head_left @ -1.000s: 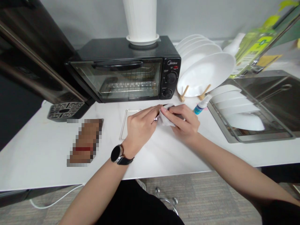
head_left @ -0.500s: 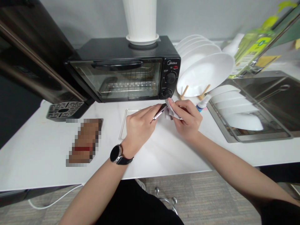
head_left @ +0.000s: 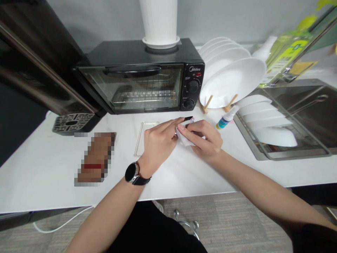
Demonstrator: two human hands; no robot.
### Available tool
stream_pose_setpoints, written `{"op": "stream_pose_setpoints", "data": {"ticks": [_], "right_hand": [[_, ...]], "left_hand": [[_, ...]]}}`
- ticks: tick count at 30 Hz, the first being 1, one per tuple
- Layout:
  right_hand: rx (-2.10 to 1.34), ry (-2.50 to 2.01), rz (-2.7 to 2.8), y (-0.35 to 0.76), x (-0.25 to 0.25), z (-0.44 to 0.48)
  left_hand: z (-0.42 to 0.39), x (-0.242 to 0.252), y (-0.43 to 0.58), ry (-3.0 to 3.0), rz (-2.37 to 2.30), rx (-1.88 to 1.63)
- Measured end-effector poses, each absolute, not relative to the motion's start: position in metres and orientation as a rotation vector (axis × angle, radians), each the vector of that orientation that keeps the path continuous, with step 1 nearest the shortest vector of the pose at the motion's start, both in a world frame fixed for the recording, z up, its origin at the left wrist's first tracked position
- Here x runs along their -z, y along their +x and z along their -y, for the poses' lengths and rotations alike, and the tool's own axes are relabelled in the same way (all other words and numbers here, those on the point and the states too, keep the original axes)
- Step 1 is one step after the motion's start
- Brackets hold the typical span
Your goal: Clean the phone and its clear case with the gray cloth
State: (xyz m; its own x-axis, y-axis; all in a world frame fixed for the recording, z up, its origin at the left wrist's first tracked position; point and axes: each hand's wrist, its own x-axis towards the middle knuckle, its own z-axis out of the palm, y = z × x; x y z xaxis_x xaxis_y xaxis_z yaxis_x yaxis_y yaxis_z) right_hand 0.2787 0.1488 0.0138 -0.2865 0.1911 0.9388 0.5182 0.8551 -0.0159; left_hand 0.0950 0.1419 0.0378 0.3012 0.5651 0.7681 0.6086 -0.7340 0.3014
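Note:
My left hand (head_left: 161,138), with a black watch (head_left: 131,173) on its wrist, is closed round a thin dark phone (head_left: 188,118); only its dark top edge shows past the fingers. A white tissue (head_left: 184,138) is pinched in my right hand (head_left: 206,138) and pressed against the phone's near side. Both hands meet above the counter, and they hide most of the phone. Partly behind my left hand lies a clear phone case (head_left: 139,140). Right of my right hand stands a small spray bottle (head_left: 224,121) with a blue and yellow label.
Behind the hands sits a black toaster oven (head_left: 193,84) with a white pot (head_left: 159,23) on top. White plates (head_left: 234,82) stand in a wooden rack. Bowls (head_left: 276,136) lean in the sink (head_left: 250,149) at right. A blurred-out brown object (head_left: 96,158) lies left on the white counter (head_left: 47,168).
My right hand has moved a little left and down, carrying the tissue across the phone towards my left fingers. More of the spray bottle now shows.

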Motion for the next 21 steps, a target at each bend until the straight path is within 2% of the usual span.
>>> {"op": "stream_pose_setpoints", "data": {"ticks": [9,21], "right_hand": [[0.362,-0.705,1.752,0.294,-0.015,-0.160],[0.335,-0.611,1.793,0.286,-0.017,-0.153]], "left_hand": [[-0.144,-0.041,0.095,-2.412,1.143,1.397],[-0.142,-0.041,0.097,-2.457,1.122,1.410]]}}
